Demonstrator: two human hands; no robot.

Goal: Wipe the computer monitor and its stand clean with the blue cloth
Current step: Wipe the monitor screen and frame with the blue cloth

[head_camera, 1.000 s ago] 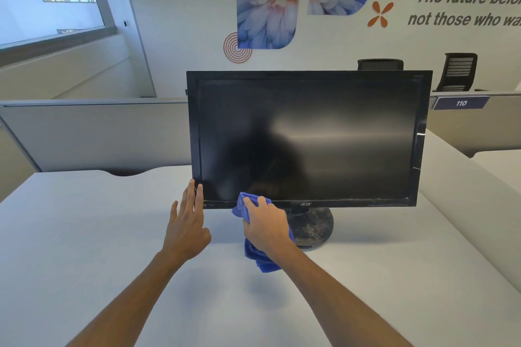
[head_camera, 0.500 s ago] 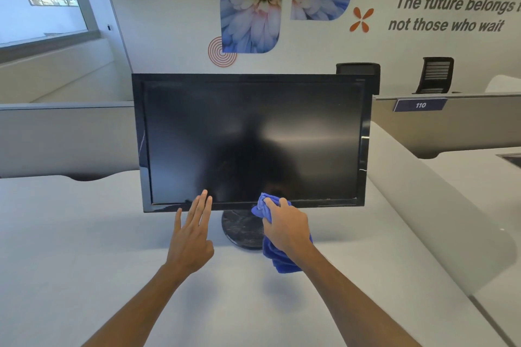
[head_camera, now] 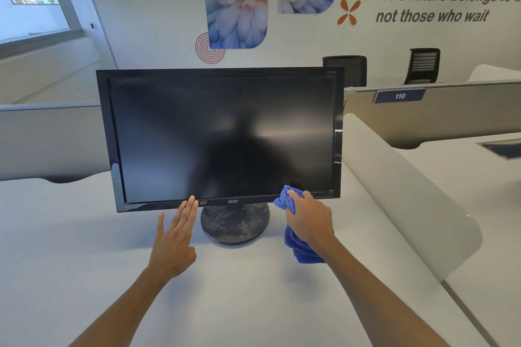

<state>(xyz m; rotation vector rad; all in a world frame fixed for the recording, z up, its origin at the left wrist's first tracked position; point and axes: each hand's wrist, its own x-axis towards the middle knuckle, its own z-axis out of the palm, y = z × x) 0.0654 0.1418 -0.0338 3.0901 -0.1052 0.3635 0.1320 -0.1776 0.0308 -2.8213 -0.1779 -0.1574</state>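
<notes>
Monitor: black flat-screen computer monitor (head_camera: 222, 135) stands upright on the white desk (head_camera: 84, 248).
Cloth: bunched blue cloth (head_camera: 296, 242) is gripped by the right hand (head_camera: 308, 220) and pressed at the lower-right bezel.
Left hand (head_camera: 173, 239): held flat, fingertips touching the bottom bezel.
Stand: round black base (head_camera: 235, 224) looks dusty, judged not yet wiped.

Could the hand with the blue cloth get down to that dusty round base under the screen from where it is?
Probably yes. The right hand grips the blue cloth at the monitor's lower right bezel, and the round stand base sits just beside and below it, with only bare desk between them.
</notes>
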